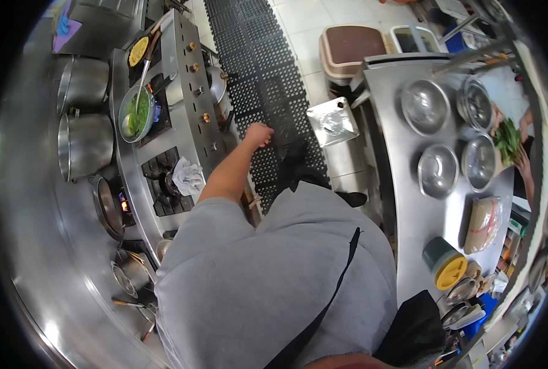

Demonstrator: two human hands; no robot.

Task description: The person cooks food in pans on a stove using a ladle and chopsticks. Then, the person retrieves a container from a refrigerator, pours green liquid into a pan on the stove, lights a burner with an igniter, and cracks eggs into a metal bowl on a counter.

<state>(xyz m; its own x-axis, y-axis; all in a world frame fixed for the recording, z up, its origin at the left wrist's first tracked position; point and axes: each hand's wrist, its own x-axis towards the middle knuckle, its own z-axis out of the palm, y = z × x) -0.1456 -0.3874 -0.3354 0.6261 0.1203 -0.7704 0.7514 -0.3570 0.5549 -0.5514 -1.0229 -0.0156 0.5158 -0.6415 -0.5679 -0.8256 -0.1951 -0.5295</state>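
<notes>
My left hand [259, 135] hangs over the black floor mat beside the stove, its fingers loosely curled with nothing visible in them. My right hand is out of view. Close to my left arm, a crumpled white cloth [188, 176] lies on the edge of a stove burner. Farther along the stove, a pan [124, 129] of green food sits over a blue flame, with a ladle [142, 86] resting in it. Beyond it is a small black skillet [132, 60] with a round yellow food [138, 51] inside.
Large steel pots [86, 147] stand behind the burners; a wide pan [107, 209] sits over a flame. Steel bowls [425, 107] and a yellow-lidded container [445, 263] stand on the right counter [409, 246]. Another person's hands [523, 163] hold green leaves [508, 140]. A perforated mat [246, 43] covers the aisle.
</notes>
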